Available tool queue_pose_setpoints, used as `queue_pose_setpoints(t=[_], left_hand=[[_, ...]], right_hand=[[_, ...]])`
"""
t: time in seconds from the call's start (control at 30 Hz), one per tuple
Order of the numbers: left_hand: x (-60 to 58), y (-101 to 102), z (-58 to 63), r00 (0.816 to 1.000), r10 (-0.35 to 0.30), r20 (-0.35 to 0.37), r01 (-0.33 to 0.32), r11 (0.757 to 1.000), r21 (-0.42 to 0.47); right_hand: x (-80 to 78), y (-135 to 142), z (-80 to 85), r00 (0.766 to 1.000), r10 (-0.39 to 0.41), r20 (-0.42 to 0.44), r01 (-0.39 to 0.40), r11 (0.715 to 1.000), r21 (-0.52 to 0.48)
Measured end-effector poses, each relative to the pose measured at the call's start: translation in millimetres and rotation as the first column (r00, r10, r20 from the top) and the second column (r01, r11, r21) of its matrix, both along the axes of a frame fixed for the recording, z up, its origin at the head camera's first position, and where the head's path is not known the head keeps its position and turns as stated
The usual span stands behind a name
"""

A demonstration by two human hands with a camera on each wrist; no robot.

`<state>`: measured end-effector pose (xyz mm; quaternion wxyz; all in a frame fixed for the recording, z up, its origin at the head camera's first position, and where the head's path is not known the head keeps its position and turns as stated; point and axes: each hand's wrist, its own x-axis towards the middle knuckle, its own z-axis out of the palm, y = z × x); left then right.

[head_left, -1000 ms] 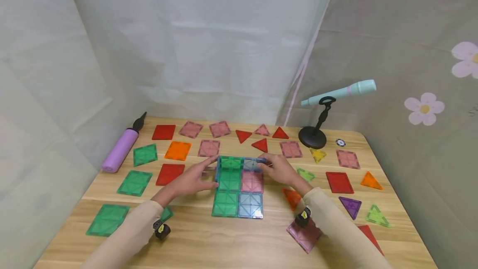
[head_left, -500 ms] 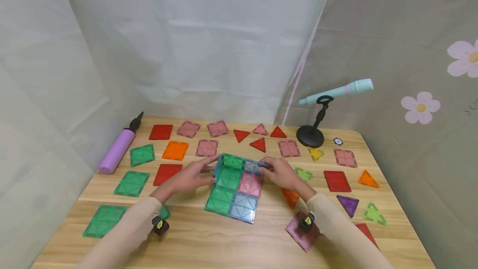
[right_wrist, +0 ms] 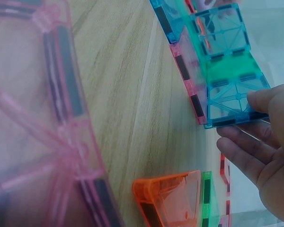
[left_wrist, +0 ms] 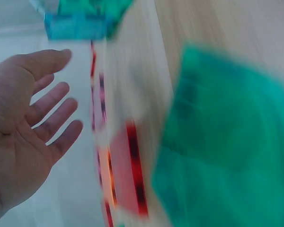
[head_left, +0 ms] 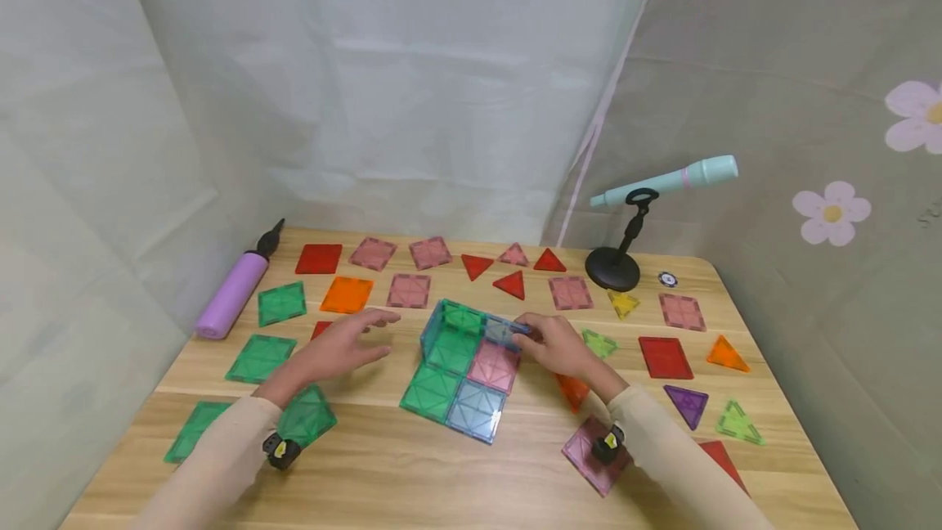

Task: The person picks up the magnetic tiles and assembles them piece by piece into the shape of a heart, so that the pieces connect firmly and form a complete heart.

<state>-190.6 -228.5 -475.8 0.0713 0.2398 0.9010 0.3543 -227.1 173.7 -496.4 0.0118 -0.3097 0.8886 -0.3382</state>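
Translucent magnetic tiles are joined in mid-table. Flat on the table lie two green tiles (head_left: 430,391), a pink tile (head_left: 494,366) and a light blue tile (head_left: 475,409). Along the back edge stand an upright green tile (head_left: 463,317) and an upright blue tile (head_left: 498,331); another blue tile (head_left: 432,334) stands at the left. My right hand (head_left: 558,345) pinches the right end of the back blue tile (right_wrist: 236,100) between thumb and fingers. My left hand (head_left: 342,348) is apart from the build, left of it, fingers loosely extended and holding nothing, as the left wrist view also shows (left_wrist: 33,113).
Loose green squares (head_left: 261,358) lie at the left, with a red square (head_left: 320,258) and an orange square (head_left: 347,294) behind. Triangles and squares, including a purple triangle (head_left: 687,406), spread right. A lilac pump (head_left: 234,294) and a microphone on a stand (head_left: 614,268) stand farther back.
The joined tiles have turned clockwise slightly, their near end shifting left. My left hand has let go and drawn back to the left. My right hand has kept its hold.
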Motion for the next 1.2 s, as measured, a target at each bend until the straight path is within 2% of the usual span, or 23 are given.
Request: queue_pose_setpoints(t=[0.13, 0.27, 0.4, 0.53, 0.63, 0.8, 0.93, 1.2], left_hand=[[-1.0, -36, -5.8, 0.995, 0.050, -0.089, -0.062, 0.989, -0.132], [-1.6, -60, -6.1, 0.996, 0.052, -0.072, -0.067, 0.972, -0.225], [-2.4, -70, -6.2, 0.999, 0.034, -0.024, -0.039, 0.964, -0.265], [-4.8, -73, -9.2, 0.999, 0.034, -0.008, -0.035, 0.958, -0.286], [-6.7, -73, -10.4, 0.999, 0.039, -0.024, -0.045, 0.946, -0.321], [-10.3, -64, -8.5, 0.996, 0.011, -0.083, -0.046, 0.905, -0.424], [-10.0, -56, -7.5, 0.996, -0.019, -0.086, -0.025, 0.876, -0.482], [-6.8, -52, -10.2, 0.995, -0.034, -0.090, -0.011, 0.892, -0.451]], right_hand=[[0.3, 0, 0.1, 1.000, 0.002, -0.002, -0.002, 1.000, -0.003], [-0.2, 0, -0.4, 1.000, 0.011, -0.009, -0.011, 1.000, -0.010], [-0.4, 0, -0.2, 1.000, 0.013, -0.013, -0.013, 1.000, -0.013], [-0.5, 0, -0.3, 1.000, 0.015, -0.013, -0.015, 1.000, -0.013], [-0.7, 0, -0.3, 1.000, 0.019, -0.009, -0.019, 1.000, -0.012], [-1.0, 0, 0.3, 1.000, 0.014, -0.004, -0.014, 1.000, -0.009], [-1.0, 0, 0.4, 1.000, 0.013, 0.001, -0.013, 1.000, -0.012], [-1.2, 1, -0.1, 1.000, 0.013, 0.002, -0.013, 1.000, -0.011]])
